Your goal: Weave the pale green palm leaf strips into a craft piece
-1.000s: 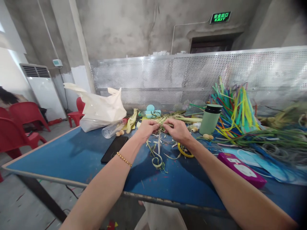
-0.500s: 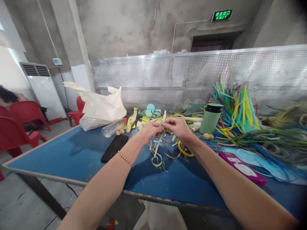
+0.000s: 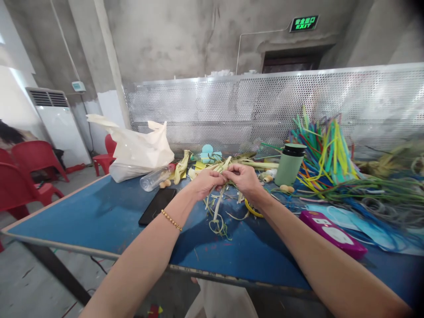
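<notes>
My left hand (image 3: pixel 208 183) and my right hand (image 3: pixel 244 180) meet above the blue table, thumbs and fingertips pinched close together. Between them they hold a pale green plant strip (image 3: pixel 217 206), whose loose end hangs down and curls near the tabletop. More of the pale leafy strip (image 3: pixel 226 164) sticks up behind the fingertips. Exactly how the strip runs between the fingers is hidden. Thin scraps lie under the hands. A yellow ring (image 3: pixel 253 209), perhaps a roll of tape, is partly covered by my right wrist.
Left of my arms lie a black phone (image 3: pixel 157 206), a clear plastic bottle (image 3: pixel 155 178) and a white bag (image 3: pixel 141 150). To the right stand a green tumbler (image 3: pixel 290 164) and a bundle of colourful strips (image 3: pixel 331 150). A purple device (image 3: pixel 333 233) lies near my right forearm.
My hands stay pinched together with the strip between them. The right hand has shifted slightly, now covering more of the yellow ring. The upright piece of strip leans a bit more to the right.
</notes>
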The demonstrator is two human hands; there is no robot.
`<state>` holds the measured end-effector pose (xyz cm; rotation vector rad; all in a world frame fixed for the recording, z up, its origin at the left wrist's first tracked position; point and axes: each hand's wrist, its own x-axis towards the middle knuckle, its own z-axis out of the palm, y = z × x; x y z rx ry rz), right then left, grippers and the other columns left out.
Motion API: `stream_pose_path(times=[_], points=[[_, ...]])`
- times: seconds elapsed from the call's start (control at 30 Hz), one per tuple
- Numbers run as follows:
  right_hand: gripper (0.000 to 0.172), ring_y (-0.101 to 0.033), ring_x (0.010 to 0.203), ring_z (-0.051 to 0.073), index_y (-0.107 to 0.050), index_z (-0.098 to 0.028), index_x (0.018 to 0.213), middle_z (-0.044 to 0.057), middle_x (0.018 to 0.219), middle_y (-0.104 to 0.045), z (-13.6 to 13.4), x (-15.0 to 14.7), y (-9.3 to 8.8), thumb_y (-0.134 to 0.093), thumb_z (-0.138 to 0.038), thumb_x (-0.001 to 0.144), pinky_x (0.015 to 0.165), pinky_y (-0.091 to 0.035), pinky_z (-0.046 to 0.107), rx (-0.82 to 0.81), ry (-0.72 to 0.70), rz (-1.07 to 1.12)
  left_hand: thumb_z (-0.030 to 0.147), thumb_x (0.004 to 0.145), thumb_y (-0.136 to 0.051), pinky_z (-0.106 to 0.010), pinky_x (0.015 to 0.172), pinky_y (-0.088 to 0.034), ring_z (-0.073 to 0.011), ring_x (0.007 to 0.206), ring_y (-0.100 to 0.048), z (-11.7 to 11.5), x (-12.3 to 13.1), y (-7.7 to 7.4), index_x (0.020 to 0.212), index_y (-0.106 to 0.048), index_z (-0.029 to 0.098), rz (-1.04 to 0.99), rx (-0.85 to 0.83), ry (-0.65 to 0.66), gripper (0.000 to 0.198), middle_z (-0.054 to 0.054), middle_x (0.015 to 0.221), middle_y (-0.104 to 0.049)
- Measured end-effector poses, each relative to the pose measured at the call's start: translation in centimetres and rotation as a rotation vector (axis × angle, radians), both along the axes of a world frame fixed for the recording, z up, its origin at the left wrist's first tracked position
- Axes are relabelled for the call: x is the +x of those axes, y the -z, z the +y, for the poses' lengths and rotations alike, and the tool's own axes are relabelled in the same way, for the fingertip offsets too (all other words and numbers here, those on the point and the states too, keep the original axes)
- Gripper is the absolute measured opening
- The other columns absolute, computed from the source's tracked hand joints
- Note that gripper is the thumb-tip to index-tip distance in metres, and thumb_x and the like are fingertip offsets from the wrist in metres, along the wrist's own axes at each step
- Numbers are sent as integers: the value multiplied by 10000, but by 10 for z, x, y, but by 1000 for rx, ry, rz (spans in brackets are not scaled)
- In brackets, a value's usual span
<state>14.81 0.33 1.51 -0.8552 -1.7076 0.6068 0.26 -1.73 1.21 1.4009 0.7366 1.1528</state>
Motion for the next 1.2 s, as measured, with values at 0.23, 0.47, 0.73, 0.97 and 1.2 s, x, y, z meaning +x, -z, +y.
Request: stream_pose_path(times=[0.23,0.47,0.73,0.97,1.2], points=[[289,-486,553,116,-596,-160,619,0,588,-581,-1,0,-2,-699,-426,662,551,-393,257,-25,-18,31,84,667,-684,-251,547,-339,-70,527,-441,3,-2,-1,556,-603,96,-38,-26,28,138,-7,563,-519],[250,-541,599,140,-649,-154,662,12,617,-619,-1,4,-4,-611,-385,750,591,-439,260,22,7,-42,229,643,-804,-251,556,-353,-76,555,-460,5,-6,0,621,-660,86,-51,5,17,204,-17,589,-552],[277,-616,908,250,-730,-153,895,117,923,-710,15,21,-6,-534,-344,850,855,-445,378,333,360,-299,197,634,-800,-257,577,-420,-73,518,-507,15,-10,-3,692,-648,88,-332,-36,-189,196,-13,615,-601],[262,-604,717,183,-698,-168,777,63,765,-702,5,12,-4,-522,-341,864,693,-428,289,215,202,-398,170,606,-806,-261,655,-451,-80,556,-553,18,-5,5,671,-637,95,-354,-16,-203,196,-5,617,-613],[154,-550,593,144,-642,-164,686,28,656,-664,-2,6,-4,-565,-252,786,594,-377,257,206,183,-396,258,594,-828,-239,530,-365,-82,528,-513,11,-2,4,685,-652,96,-259,-67,-151,256,-9,603,-597]])
